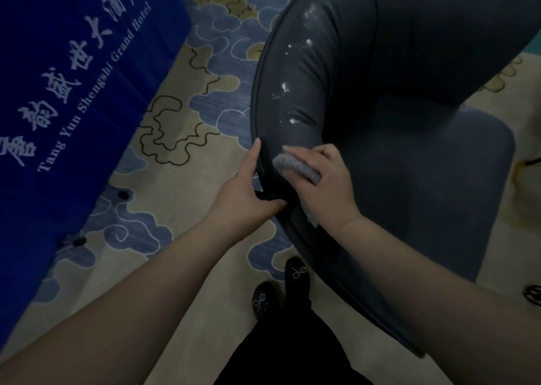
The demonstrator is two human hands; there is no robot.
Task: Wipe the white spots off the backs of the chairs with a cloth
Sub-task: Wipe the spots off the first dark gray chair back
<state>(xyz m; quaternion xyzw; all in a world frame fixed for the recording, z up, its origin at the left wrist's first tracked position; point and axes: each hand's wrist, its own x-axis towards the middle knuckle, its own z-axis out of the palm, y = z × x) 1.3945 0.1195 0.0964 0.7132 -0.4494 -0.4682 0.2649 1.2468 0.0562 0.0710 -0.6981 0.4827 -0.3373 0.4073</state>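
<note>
A dark grey chair (389,138) fills the right of the scene, its curved back turned toward the person, with white spots (285,86) scattered along the inner face toward the far end. The left hand (248,191) grips the near rim of the chair back, thumb hooked over the edge. Just to its right, the right hand (325,179) holds a grey cloth (295,166) against the back's inner surface, fingers curled round it. A blue tablecloth (73,92) hangs at the left over patterned carpet (187,150).
</note>
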